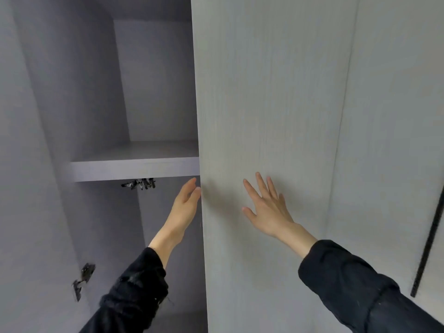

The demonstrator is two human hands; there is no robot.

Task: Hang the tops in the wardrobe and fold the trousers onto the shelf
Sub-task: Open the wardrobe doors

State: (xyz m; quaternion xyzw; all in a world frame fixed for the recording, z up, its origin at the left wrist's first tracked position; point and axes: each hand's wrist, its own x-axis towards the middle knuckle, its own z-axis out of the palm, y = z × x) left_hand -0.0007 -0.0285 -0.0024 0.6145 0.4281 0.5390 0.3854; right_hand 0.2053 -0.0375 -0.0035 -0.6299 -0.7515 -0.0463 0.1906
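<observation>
The wardrobe stands partly open in front of me, its grey shelf (134,168) bare. Under the shelf hang dark hanger hooks (140,183). The light wood-grain door (264,104) on the right covers the rest of the inside. My left hand (185,200) reaches up to that door's left edge, fingertips at the edge, fingers straight. My right hand (266,207) lies flat on the door's face with fingers spread. Neither hand holds anything. No tops or trousers are in view.
A metal hinge (83,280) sits on the wardrobe's left inner wall low down. A second closed door panel (389,116) lies to the right, with a dark vertical handle strip (430,241) at its far right edge.
</observation>
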